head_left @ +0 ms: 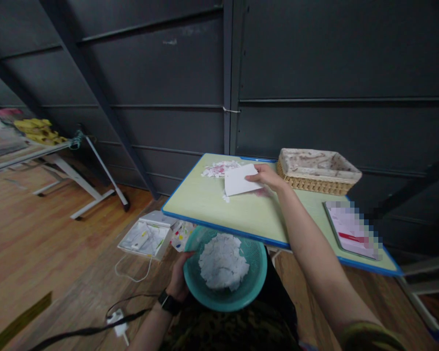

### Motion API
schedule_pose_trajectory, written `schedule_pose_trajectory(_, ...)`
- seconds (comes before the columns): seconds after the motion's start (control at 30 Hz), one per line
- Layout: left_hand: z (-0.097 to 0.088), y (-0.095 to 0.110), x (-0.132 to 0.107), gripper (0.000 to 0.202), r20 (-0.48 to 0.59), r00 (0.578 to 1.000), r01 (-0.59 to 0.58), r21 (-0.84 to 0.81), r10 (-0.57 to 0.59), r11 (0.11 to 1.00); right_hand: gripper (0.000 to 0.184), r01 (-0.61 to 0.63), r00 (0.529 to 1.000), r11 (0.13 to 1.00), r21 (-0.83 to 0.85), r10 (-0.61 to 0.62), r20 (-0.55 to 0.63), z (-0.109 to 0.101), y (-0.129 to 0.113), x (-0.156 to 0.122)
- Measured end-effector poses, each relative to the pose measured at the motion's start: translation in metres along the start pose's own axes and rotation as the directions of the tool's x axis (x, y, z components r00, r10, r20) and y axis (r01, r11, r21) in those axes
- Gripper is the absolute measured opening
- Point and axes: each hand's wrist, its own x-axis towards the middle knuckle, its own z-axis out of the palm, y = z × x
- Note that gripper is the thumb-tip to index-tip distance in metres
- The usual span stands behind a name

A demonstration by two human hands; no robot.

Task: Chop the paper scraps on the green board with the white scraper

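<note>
Head view: white card (238, 182) juts leftward from the right grip (268, 176).

I'm in what looks like a plain workroom or craft space. Dark panels (161, 63) stand ahead of me, a wheeled table (73, 175) is off to my left, and a power strip (117, 321) lies on the wood-look floor (32, 224) beside me.

I hold plain wht card (238, 181) nxt to torn scraps (217, 169) on tbl (219, 209); my rnd teal basket (255, 285) holds torn wht paper (223, 263).
</note>
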Motion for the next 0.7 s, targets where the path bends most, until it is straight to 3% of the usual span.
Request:
schedule_pose_trajectory(0.07,0.003,0.009,-0.006,0.011,-0.039,0.999,-0.010,0.022,0.011,1.000,0.028,-0.047,0.999,0.999,0.010,0.047,0.023,0.002,0.000,-0.001)
schedule_pose_trajectory(0.17,0.004,0.020,-0.013,0.011,-0.052,0.999,-0.007,0.025,0.008,1.000,0.032,-0.115,0.982,0.993,0.033,0.109,0.156,0.005,-0.005,-0.004)
schedule_pose_trajectory(0.33,0.001,0.029,-0.017,0.014,-0.015,1.000,-0.025,0.067,0.026,0.997,0.035,-0.129,0.965,0.977,0.171,0.084,0.250,0.007,-0.011,-0.009)
schedule_pose_trajectory(0.43,0.000,0.032,-0.016,0.017,0.010,1.000,0.000,0.078,-0.001,0.997,0.035,-0.147,0.944,0.976,0.160,0.090,0.318,0.008,-0.007,-0.007)
schedule_pose_trajectory(0.6,0.004,0.035,-0.022,0.014,0.046,0.999,-0.008,0.084,0.004,0.996,0.036,-0.167,0.869,0.976,0.141,0.078,0.489,0.014,-0.001,-0.002)
schedule_pose_trajectory(0.7,0.006,0.036,-0.025,0.010,0.060,0.998,-0.017,0.085,0.012,0.996,0.038,-0.148,0.861,0.972,0.180,0.037,0.508,0.013,0.002,0.001)
